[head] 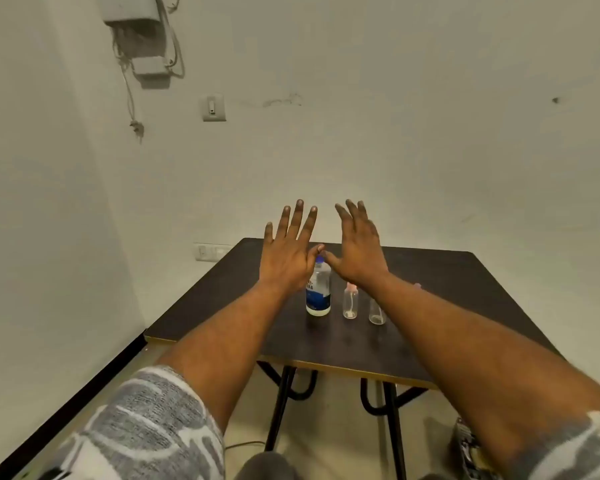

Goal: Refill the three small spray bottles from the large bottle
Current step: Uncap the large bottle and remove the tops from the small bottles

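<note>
A large clear bottle (318, 292) with a blue label and a blue cap stands upright on the dark table (229, 306). Right of it stands a small clear spray bottle (350, 303) with a pink top. A second small clear bottle (377, 312) stands beside that, its upper part hidden by my right forearm. A pink bit (417, 285) shows just past that forearm. My left hand (288, 252) and my right hand (359, 249) are held out above the bottles, palms down, fingers spread, holding nothing.
The table stands against a pale wall, on black metal legs (280, 403). A wall switch (213, 107) and a box with hanging cables (136, 36) are up on the wall. A black skirting (70, 403) runs along the floor at left.
</note>
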